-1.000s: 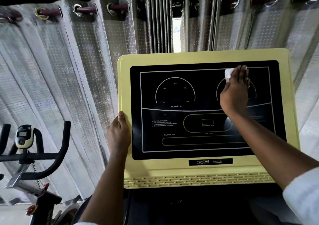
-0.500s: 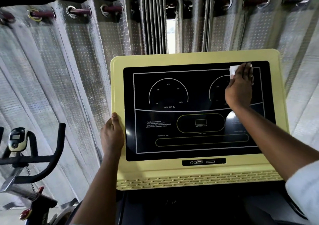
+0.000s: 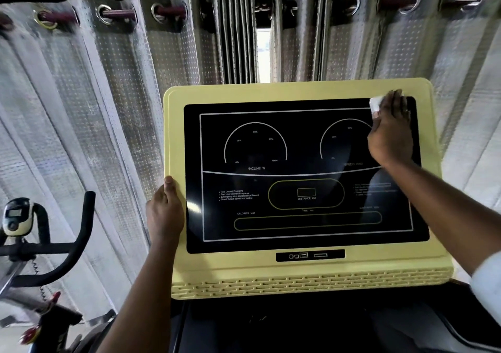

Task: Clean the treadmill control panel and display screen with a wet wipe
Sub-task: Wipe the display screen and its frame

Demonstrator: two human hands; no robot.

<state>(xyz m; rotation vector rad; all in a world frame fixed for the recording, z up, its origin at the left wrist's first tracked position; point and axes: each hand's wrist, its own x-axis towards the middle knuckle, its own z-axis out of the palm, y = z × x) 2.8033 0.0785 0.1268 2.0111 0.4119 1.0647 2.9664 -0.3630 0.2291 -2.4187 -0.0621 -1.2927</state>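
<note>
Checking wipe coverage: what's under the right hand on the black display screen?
A white wet wipe pokes out left of the fingers of the right hand, on the black display screen. The rest of the wipe and the screen beneath are hidden.

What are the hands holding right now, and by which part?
Left hand grips the control panel by its left edge, thumb in front. Right hand presses the wet wipe flat-fingered on the display screen, top right corner.

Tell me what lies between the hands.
Head view: screen and incline dial lie between the left hand gripping the frame and the right hand pressing the wipe.
</note>
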